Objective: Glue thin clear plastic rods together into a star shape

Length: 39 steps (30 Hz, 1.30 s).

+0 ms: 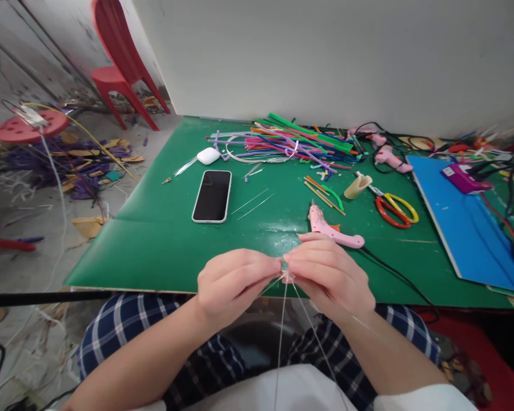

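My left hand (240, 279) and my right hand (332, 277) meet over the near edge of the green table, fingertips almost touching. Both are closed in a pinch around thin clear strands (282, 319), whose ends hang down toward my lap and fan outward. Where the strands cross between the fingertips, a small whitish, shiny bit shows; its exact form is hidden. A pink hot glue gun (325, 224) lies just beyond my right hand, its nozzle pointing away and its cord trailing right.
A phone (213, 197) and a white earbud case (208, 155) lie left of centre. Behind are piled colourful pipe cleaners (282, 140). To the right lie scissors (396, 210), a beige tube (358, 186), a blue board (462, 222) and a purple power adapter (465, 178) with tangled cords.
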Each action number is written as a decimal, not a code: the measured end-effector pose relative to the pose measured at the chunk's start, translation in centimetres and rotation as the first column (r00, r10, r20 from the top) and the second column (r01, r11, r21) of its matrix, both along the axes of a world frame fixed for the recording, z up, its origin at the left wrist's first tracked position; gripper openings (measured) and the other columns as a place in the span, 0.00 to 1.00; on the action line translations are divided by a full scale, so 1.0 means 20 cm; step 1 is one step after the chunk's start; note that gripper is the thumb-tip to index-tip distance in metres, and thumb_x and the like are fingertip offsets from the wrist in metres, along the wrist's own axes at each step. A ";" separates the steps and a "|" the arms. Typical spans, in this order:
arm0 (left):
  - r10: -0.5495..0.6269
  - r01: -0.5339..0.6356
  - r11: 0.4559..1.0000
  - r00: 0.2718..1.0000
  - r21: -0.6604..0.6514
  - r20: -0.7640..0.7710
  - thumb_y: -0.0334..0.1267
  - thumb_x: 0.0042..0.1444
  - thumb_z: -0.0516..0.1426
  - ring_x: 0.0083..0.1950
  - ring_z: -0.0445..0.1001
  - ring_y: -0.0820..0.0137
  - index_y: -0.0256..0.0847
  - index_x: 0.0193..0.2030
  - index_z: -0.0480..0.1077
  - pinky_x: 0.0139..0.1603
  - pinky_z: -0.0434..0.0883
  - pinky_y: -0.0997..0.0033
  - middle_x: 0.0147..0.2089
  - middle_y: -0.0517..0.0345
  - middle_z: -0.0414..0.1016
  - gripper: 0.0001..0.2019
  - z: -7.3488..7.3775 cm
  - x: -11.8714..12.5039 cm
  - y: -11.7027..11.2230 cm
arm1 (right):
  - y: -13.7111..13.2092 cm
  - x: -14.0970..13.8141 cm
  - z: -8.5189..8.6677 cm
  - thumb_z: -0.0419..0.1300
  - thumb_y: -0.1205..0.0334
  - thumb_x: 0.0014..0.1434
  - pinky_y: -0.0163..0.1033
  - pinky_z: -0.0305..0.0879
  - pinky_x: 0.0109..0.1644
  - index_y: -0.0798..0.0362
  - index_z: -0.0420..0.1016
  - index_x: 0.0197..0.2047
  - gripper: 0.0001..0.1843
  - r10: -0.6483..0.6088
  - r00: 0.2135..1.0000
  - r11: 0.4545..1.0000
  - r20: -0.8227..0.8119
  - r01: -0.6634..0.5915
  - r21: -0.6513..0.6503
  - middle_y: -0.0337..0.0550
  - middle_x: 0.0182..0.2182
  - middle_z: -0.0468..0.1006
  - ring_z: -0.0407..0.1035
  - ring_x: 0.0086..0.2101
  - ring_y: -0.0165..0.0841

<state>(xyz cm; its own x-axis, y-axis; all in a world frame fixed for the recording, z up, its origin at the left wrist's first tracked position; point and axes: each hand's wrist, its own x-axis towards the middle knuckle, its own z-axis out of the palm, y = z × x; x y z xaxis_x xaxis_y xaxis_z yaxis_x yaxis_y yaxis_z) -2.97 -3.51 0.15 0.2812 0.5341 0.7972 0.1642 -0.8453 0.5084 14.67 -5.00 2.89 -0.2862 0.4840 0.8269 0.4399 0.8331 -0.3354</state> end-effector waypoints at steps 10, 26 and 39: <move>-0.145 0.145 0.989 0.985 0.001 -0.099 0.29 0.52 0.61 0.32 0.78 0.70 0.34 0.40 0.73 0.34 0.76 0.75 0.32 0.51 0.80 0.07 0.01 0.00 0.10 | -0.01 0.01 0.00 0.61 0.73 0.55 0.43 0.75 0.44 0.56 0.73 0.35 0.04 -0.081 0.994 0.987 0.069 0.070 0.146 0.42 0.28 0.81 0.75 0.32 0.31; -0.257 0.163 0.876 0.954 -0.454 -0.153 0.34 0.55 0.59 0.30 0.77 0.73 0.44 0.35 0.76 0.32 0.73 0.77 0.31 0.60 0.80 0.04 0.16 -0.06 0.07 | 0.02 0.04 -0.03 0.62 0.73 0.55 0.44 0.74 0.44 0.55 0.72 0.41 0.10 -0.127 0.988 0.980 0.093 0.111 0.167 0.42 0.31 0.80 0.74 0.34 0.31; -0.036 0.025 0.997 0.986 -0.067 -0.163 0.26 0.53 0.60 0.40 0.76 0.69 0.42 0.40 0.74 0.50 0.73 0.60 0.36 0.58 0.79 0.09 0.12 -0.11 0.10 | 0.02 0.02 0.01 0.61 0.77 0.55 0.37 0.73 0.34 0.56 0.74 0.38 0.09 -0.022 1.000 0.997 -0.021 0.020 -0.080 0.44 0.29 0.79 0.73 0.32 0.30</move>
<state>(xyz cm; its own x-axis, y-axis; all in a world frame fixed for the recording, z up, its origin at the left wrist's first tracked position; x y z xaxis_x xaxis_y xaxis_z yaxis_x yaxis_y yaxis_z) -5.19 -1.45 2.64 0.4223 0.5724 0.7028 0.2247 -0.8173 0.5306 15.07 -4.66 3.17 -0.2576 0.5545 0.7913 0.4490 0.7939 -0.4101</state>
